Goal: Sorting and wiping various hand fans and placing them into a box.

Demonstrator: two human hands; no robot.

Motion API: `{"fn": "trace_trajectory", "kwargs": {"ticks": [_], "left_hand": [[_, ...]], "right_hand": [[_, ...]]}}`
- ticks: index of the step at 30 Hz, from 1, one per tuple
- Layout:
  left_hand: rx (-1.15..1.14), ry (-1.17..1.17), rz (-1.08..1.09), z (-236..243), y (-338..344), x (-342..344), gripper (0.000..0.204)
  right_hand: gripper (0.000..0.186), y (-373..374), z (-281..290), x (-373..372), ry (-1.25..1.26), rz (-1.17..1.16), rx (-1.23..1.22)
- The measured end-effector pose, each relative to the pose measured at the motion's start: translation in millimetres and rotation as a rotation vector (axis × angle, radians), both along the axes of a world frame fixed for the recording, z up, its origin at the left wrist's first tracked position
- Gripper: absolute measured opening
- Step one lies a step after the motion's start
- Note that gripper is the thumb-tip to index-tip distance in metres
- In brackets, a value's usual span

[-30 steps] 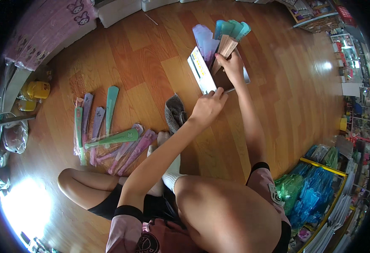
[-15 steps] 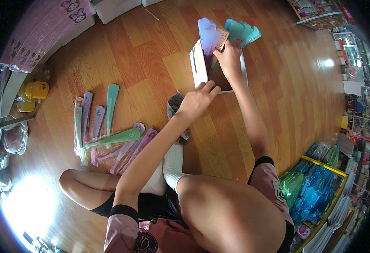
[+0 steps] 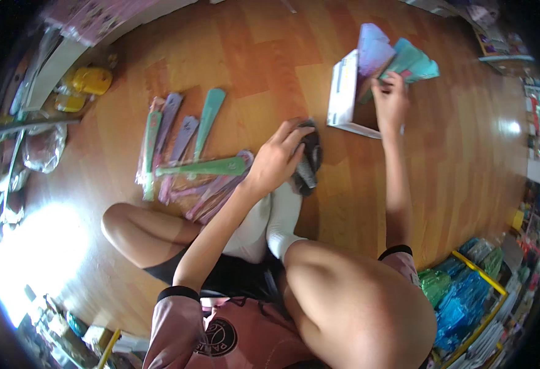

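In front of me to the right, a white box stands open on the floor. A lilac folding fan and a teal folding fan stick up from it, partly spread at the top. My right hand reaches over the box, its bent fingers closed at the lower end of the teal fan; the fingertips are partly hidden. My left hand is beside the dark grey sole of my sock, fingers apart and empty. Left of it lie several closed folding fans in clear plastic, green, purple and pink.
Yellow containers and clear plastic bags lie along the left side. A pink patterned carton stands at the far left. Blue and green plastic packages fill a yellow-edged rack at the lower right. My crossed legs take up the near middle.
My left hand has left the box's near edge and come back to my foot. My right hand stays at the fans. The whole view has shifted, so the floor items appear farther right.
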State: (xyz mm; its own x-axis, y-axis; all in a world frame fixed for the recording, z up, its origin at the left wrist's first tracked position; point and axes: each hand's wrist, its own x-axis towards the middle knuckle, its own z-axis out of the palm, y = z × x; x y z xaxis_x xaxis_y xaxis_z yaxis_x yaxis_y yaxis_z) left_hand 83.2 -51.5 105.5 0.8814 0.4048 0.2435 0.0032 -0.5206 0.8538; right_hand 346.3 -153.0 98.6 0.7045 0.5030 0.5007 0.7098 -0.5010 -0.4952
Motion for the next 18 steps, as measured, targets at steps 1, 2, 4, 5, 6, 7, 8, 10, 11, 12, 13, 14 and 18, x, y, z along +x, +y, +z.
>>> {"fn": "trace_trajectory", "kwargs": {"ticks": [1, 2, 4, 5, 6, 7, 8, 10, 11, 12, 13, 14, 18], "left_hand": [[-0.029, 0.051, 0.077, -4, 4, -19, 0.03], [-0.06, 0.098, 0.155, -9, 8, -38, 0.03], [-0.008, 0.136, 0.278, -21, 20, -74, 0.026], [0.044, 0.201, 0.308, -29, 29, -95, 0.028], [0.065, 0.226, 0.313, -34, 31, -102, 0.03], [0.187, 0.295, 0.302, -39, 41, -121, 0.032], [0.3, 0.35, 0.286, -43, 51, -137, 0.034], [0.31, 0.421, 0.28, -47, 63, -155, 0.036], [0.345, 0.445, 0.28, -45, 65, -157, 0.037], [0.38, 0.47, 0.28, -44, 67, -160, 0.038], [0.425, 0.534, 0.284, -48, 71, -170, 0.042], [0.416, 0.527, 0.295, -50, 72, -172, 0.042], [0.457, 0.572, 0.3, -52, 79, -179, 0.045]], "right_hand": [[0.032, -4, 6, -8, 0.095, -0.017, 0.066], [0.028, -8, 12, -19, 0.071, -0.055, 0.101], [0.025, -7, 25, -54, 0.047, -0.008, 0.213], [0.025, -4, 19, -76, 0.106, 0.093, 0.197], [0.025, -10, 27, -90, 0.12, 0.175, 0.155], [0.029, -6, 18, -116, 0.133, 0.3, -0.002], [0.032, -3, 11, -135, 0.128, 0.422, -0.165], [0.044, -1, -12, -153, 0.002, 0.508, -0.321], [0.056, -7, -22, -156, 0.054, 0.464, -0.455], [0.056, -12, -31, -159, 0.048, 0.469, -0.462], [0.058, -12, -40, -164, 0.045, 0.427, -0.493], [0.06, -16, -46, -165, 0.027, 0.375, -0.537], [0.055, -21, -68, -167, 0.212, 0.344, -0.557]]}}
